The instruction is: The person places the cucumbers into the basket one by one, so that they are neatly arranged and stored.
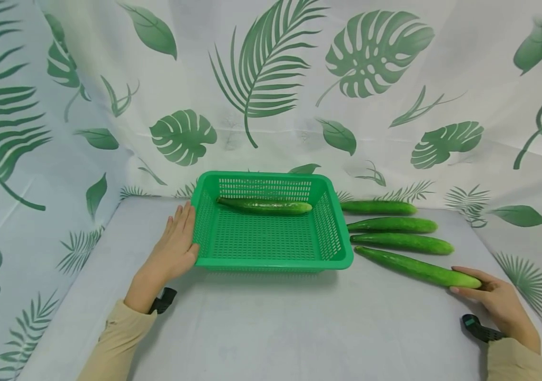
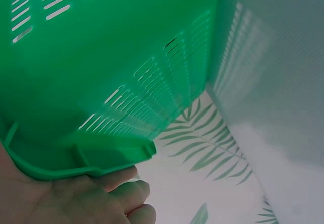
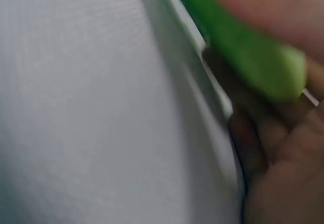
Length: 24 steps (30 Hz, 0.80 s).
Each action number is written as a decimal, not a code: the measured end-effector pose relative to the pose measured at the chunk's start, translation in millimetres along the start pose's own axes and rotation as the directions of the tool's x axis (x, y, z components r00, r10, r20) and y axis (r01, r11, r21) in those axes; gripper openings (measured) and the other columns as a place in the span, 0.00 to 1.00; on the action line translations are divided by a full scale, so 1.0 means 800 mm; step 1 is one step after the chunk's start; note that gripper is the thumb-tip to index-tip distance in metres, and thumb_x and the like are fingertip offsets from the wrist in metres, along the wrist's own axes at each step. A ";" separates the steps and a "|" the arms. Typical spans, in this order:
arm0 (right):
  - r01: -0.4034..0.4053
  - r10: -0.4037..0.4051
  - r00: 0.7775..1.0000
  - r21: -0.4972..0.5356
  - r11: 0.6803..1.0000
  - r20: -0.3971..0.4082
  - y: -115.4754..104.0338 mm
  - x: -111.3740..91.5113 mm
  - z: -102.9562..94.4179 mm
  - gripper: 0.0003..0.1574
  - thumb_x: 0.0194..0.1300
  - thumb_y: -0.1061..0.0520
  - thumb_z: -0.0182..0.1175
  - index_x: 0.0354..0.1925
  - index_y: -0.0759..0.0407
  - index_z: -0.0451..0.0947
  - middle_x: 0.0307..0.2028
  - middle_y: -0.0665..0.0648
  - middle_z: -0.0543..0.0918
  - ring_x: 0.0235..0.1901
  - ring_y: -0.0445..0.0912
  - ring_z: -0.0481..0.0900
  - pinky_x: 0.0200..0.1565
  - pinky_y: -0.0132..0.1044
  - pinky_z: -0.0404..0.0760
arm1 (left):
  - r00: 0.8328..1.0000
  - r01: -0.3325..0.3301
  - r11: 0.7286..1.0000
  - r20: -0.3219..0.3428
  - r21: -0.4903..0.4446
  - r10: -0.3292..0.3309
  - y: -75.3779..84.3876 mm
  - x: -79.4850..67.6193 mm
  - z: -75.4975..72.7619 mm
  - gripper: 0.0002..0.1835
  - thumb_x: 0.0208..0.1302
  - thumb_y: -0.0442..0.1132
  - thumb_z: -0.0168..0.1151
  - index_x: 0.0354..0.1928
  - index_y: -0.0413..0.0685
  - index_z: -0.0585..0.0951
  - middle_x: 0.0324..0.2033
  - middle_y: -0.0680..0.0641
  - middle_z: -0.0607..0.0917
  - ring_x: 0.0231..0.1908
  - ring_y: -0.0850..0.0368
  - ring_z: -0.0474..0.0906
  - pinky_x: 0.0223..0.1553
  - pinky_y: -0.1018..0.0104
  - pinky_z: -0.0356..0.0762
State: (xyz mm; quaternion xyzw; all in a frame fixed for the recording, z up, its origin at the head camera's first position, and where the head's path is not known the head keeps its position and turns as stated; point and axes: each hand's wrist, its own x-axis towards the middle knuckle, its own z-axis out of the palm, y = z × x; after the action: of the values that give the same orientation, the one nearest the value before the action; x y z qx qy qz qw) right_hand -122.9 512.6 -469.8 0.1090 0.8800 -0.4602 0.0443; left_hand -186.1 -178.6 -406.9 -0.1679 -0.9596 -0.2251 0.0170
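My left hand (image 1: pixel 175 246) rests with extended fingers against the left rim of a green plastic basket (image 1: pixel 271 263). In the left wrist view, that hand (image 2: pixel 86 201) lies along the outside of the basket's rim (image 2: pixel 55 174). One cucumber (image 1: pixel 266 206) lies inside the basket, near its back wall. At the right, my right hand (image 1: pixel 494 296) pinches the pale end of the nearest cucumber (image 1: pixel 413 266) between thumb and fingers. The right wrist view shows the thumb (image 3: pixel 278 11) across this cucumber's light green tip (image 3: pixel 273 72), with the other fingers at its far side.
Beside the basket's right wall lie more cucumbers, the back one (image 1: pixel 380 207), a middle one (image 1: pixel 394 225) and one nearer (image 1: pixel 404 243). A white cloth (image 1: pixel 271 328) covers the table. Leaf-printed curtains (image 1: pixel 280 148) stand behind and at both sides.
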 end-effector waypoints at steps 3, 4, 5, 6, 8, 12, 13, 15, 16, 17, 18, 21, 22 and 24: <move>0.045 -0.044 0.999 0.059 0.997 -0.020 -0.001 -0.001 -0.001 0.38 0.64 0.54 0.69 0.70 0.47 0.71 0.50 0.23 0.69 0.48 0.21 0.66 0.39 0.17 0.72 | 1.000 -0.003 1.000 -0.004 -0.010 0.003 0.000 0.000 0.000 0.41 0.67 0.33 0.43 0.76 0.29 0.38 0.77 0.34 0.36 0.76 0.40 0.28 0.73 0.43 0.33; 0.056 -0.054 0.998 0.087 0.995 -0.027 -0.001 -0.001 -0.001 0.37 0.63 0.56 0.69 0.69 0.48 0.72 0.50 0.23 0.70 0.47 0.20 0.67 0.39 0.17 0.73 | 1.000 -0.004 1.000 -0.005 -0.011 0.004 0.000 0.000 0.000 0.40 0.67 0.33 0.43 0.76 0.29 0.38 0.77 0.34 0.36 0.76 0.40 0.28 0.73 0.42 0.33; 0.068 -0.064 0.997 0.137 0.988 -0.034 -0.001 -0.001 -0.002 0.35 0.63 0.59 0.69 0.68 0.49 0.74 0.49 0.24 0.73 0.46 0.21 0.69 0.39 0.18 0.74 | 1.000 -0.003 1.000 -0.005 -0.012 0.003 0.001 0.000 0.000 0.40 0.67 0.33 0.43 0.76 0.30 0.38 0.77 0.34 0.36 0.76 0.40 0.28 0.73 0.42 0.33; 0.078 -0.073 0.997 0.188 0.979 -0.036 -0.001 -0.001 -0.001 0.35 0.62 0.62 0.69 0.67 0.51 0.75 0.49 0.25 0.75 0.45 0.22 0.71 0.38 0.19 0.75 | 1.000 -0.002 1.000 -0.005 -0.011 0.002 0.000 0.000 0.001 0.40 0.67 0.33 0.43 0.76 0.30 0.38 0.77 0.34 0.36 0.76 0.40 0.28 0.73 0.42 0.33; 0.094 -0.085 0.995 0.232 0.968 -0.048 -0.002 -0.002 -0.001 0.34 0.61 0.64 0.69 0.65 0.50 0.77 0.49 0.27 0.77 0.44 0.25 0.74 0.38 0.20 0.77 | 1.000 -0.001 1.000 -0.006 -0.007 0.001 0.000 0.001 0.001 0.40 0.67 0.33 0.43 0.76 0.30 0.38 0.77 0.34 0.36 0.76 0.40 0.28 0.73 0.42 0.33; 0.129 -0.115 0.992 0.357 0.925 -0.059 -0.008 -0.006 -0.003 0.33 0.62 0.68 0.66 0.65 0.53 0.77 0.50 0.31 0.79 0.43 0.28 0.76 0.38 0.22 0.78 | 1.000 -0.001 1.000 -0.009 -0.006 0.000 0.001 0.000 0.000 0.40 0.67 0.33 0.42 0.76 0.29 0.38 0.77 0.34 0.36 0.76 0.38 0.29 0.73 0.42 0.34; 0.142 -0.126 0.990 0.386 0.912 -0.067 -0.011 -0.006 -0.004 0.33 0.62 0.70 0.66 0.65 0.54 0.77 0.50 0.32 0.79 0.44 0.28 0.76 0.38 0.22 0.79 | 1.000 -0.001 1.000 -0.009 -0.009 0.001 0.001 0.000 0.000 0.40 0.67 0.33 0.42 0.76 0.29 0.38 0.77 0.34 0.36 0.76 0.38 0.29 0.73 0.42 0.34; 0.170 -0.149 0.986 0.458 0.873 -0.082 -0.017 -0.008 -0.007 0.33 0.62 0.72 0.64 0.65 0.57 0.76 0.50 0.34 0.80 0.46 0.27 0.75 0.40 0.22 0.79 | 1.000 -0.001 1.000 -0.006 -0.015 0.001 0.002 0.000 0.000 0.40 0.66 0.33 0.42 0.76 0.29 0.39 0.77 0.34 0.36 0.76 0.39 0.29 0.73 0.42 0.33; 0.180 -0.155 0.984 0.522 0.834 -0.090 -0.022 -0.007 -0.008 0.34 0.61 0.75 0.63 0.64 0.60 0.76 0.51 0.36 0.81 0.48 0.27 0.75 0.41 0.22 0.79 | 1.000 -0.001 1.000 -0.005 -0.015 0.001 0.002 0.000 -0.001 0.40 0.66 0.33 0.42 0.76 0.29 0.39 0.77 0.34 0.35 0.76 0.39 0.29 0.73 0.42 0.33; 0.195 -0.165 0.981 0.547 0.814 -0.104 -0.028 -0.007 -0.010 0.33 0.61 0.76 0.62 0.64 0.61 0.77 0.50 0.37 0.82 0.49 0.26 0.74 0.41 0.22 0.79 | 1.000 0.000 1.000 -0.003 -0.017 0.000 0.002 0.000 -0.001 0.40 0.66 0.33 0.42 0.76 0.29 0.38 0.77 0.35 0.35 0.76 0.39 0.28 0.73 0.42 0.33; 0.205 -0.172 0.979 0.562 0.802 -0.112 -0.034 -0.006 -0.012 0.33 0.61 0.77 0.61 0.63 0.60 0.77 0.51 0.38 0.82 0.49 0.27 0.74 0.41 0.22 0.79 | 1.000 0.000 1.000 -0.001 -0.018 0.000 0.003 0.000 -0.001 0.40 0.67 0.33 0.42 0.76 0.29 0.38 0.77 0.35 0.35 0.76 0.39 0.28 0.73 0.43 0.33; 0.259 -0.209 0.966 0.592 0.764 -0.152 -0.058 -0.002 -0.019 0.33 0.60 0.80 0.59 0.62 0.62 0.78 0.51 0.41 0.83 0.49 0.30 0.76 0.41 0.22 0.79 | 1.000 0.001 1.000 0.000 -0.014 -0.001 0.003 -0.001 -0.002 0.40 0.67 0.33 0.42 0.76 0.29 0.39 0.77 0.35 0.35 0.76 0.39 0.28 0.73 0.42 0.33; 0.279 -0.223 0.960 0.598 0.751 -0.169 -0.067 0.000 -0.022 0.33 0.59 0.81 0.59 0.61 0.63 0.79 0.51 0.42 0.83 0.48 0.32 0.77 0.41 0.22 0.79 | 1.000 0.002 1.000 0.001 -0.013 -0.002 0.003 -0.001 -0.002 0.40 0.67 0.33 0.42 0.76 0.29 0.38 0.77 0.35 0.35 0.76 0.39 0.28 0.73 0.43 0.33; 0.312 -0.245 0.950 0.577 0.755 -0.194 -0.087 0.003 -0.027 0.33 0.59 0.80 0.60 0.61 0.63 0.79 0.51 0.43 0.82 0.46 0.34 0.77 0.41 0.21 0.79 | 1.000 0.005 1.000 0.002 -0.015 -0.005 0.004 -0.002 -0.002 0.40 0.67 0.33 0.42 0.76 0.29 0.38 0.77 0.35 0.35 0.76 0.40 0.28 0.73 0.43 0.33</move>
State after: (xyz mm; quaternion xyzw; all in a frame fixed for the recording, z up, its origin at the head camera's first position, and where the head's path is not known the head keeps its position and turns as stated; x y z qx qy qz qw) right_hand -140.5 492.4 -402.2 0.0093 0.6958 -0.7099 -0.1084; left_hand -183.9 -177.2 -404.6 -0.1660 -0.9583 -0.2321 0.0145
